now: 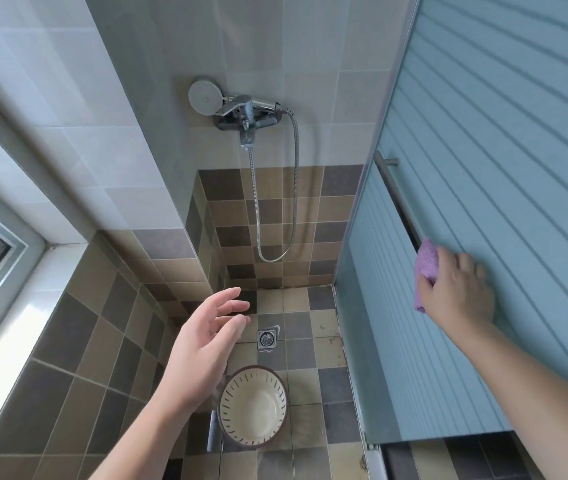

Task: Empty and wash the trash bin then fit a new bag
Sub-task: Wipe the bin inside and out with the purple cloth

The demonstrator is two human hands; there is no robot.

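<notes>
A small round trash bin (253, 407), cream inside with slotted walls and a dark rim, stands upright and empty on the tiled shower floor. My left hand (203, 348) hovers above and to the left of it, fingers relaxed and spread, holding nothing. My right hand (457, 292) grips a purple cloth (426, 268) against the frosted blue glass door, at the lower end of the door's metal handle bar (395, 192).
A floor drain (267, 338) lies just beyond the bin. A shower mixer tap (246, 116) with shower head (204, 95) and hose (294, 188) is on the far wall. A window sill (16, 306) runs along the left. The glass door (483, 168) closes the right side.
</notes>
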